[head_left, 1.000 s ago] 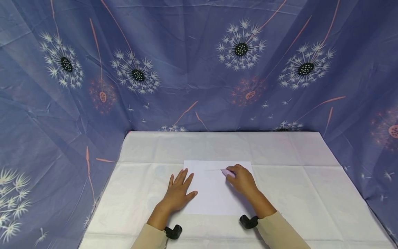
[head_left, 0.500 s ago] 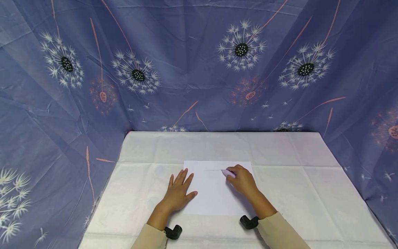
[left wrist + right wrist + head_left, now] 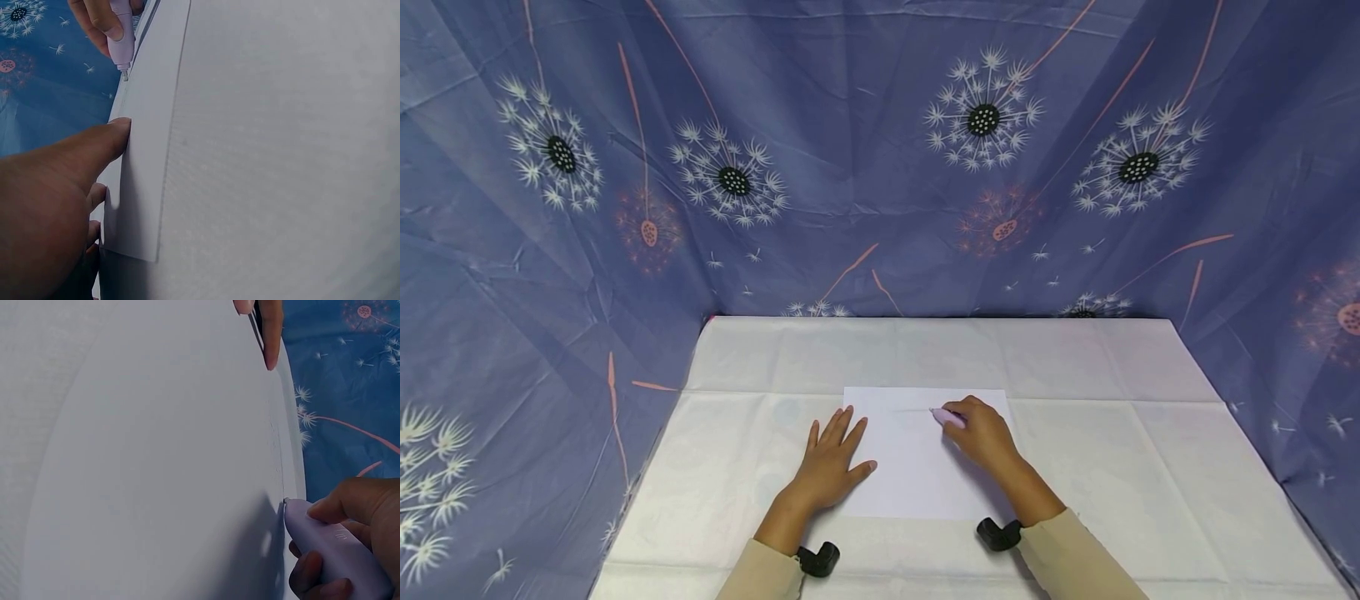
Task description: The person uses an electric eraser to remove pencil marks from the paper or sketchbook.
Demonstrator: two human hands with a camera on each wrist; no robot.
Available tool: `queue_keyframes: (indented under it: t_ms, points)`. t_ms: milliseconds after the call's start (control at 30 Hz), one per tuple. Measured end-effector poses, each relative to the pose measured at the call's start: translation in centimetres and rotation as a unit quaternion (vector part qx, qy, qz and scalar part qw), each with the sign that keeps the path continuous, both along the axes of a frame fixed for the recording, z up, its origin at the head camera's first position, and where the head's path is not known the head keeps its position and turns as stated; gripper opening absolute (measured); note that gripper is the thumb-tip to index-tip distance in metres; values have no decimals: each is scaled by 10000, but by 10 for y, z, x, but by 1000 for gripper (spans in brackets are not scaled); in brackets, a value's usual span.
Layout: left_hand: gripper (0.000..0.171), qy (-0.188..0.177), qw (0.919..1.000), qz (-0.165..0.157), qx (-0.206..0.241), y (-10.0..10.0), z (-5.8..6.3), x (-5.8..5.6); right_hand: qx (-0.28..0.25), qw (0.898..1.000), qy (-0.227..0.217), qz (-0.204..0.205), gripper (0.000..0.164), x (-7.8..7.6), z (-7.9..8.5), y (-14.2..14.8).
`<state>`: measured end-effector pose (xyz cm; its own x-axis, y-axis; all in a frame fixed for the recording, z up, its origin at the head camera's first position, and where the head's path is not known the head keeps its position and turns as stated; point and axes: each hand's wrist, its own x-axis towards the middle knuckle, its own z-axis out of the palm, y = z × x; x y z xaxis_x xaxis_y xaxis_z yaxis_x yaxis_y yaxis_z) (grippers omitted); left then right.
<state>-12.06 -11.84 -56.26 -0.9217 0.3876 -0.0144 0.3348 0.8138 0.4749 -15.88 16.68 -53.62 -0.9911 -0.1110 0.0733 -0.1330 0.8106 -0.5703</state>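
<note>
A white sheet of paper point(image 3: 910, 479) lies on the white-covered table. My left hand point(image 3: 829, 468) rests flat on its left side, fingers spread and thumb pointing right. In my right hand point(image 3: 991, 437) I grip a lilac hand tool point(image 3: 337, 556) with a rounded body and a small, narrow metal tip. The tip meets the upper part of the sheet. A thin faint line point(image 3: 910, 410) runs leftward from it, and the right wrist view shows this line point(image 3: 279, 450) running from the tip toward my left fingers. The tool's back end is hidden in my palm in the head view.
The creased white cloth point(image 3: 1075, 467) covers the table around the sheet. Blue curtains point(image 3: 865, 167) with dandelion prints stand behind and at both sides. A black wrist device point(image 3: 818, 559) sits by my left cuff, another point(image 3: 998, 534) by the right.
My right hand and the lilac tool shift slightly right, then a little left along the faint line. The left hand and the sheet stay in place.
</note>
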Motion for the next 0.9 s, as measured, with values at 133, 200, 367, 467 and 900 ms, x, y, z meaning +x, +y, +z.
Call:
queue_keyframes:
  t_ms: [133, 200, 367, 467, 900]
  points:
    - [71, -3, 10000, 5, 21, 0, 0, 0, -31, 10000, -29, 79, 26, 0, 1, -1]
    - [71, -2, 10000, 10, 19, 0, -1, 0, -3, 10000, -18, 61, 26, 0, 2, -1]
    - [71, 3, 10000, 13, 17, 0, 0, 0, 43, 10000, 15, -5, 25, -1, 1, 0]
    - [71, -4, 10000, 13, 36, 0, 1, 1, 3, 10000, -7, 89, 25, -1, 1, -1]
    - [71, -18, 10000, -2, 43, 0, 2, 0, 16, 9999, 11, 129, 28, -1, 0, 1]
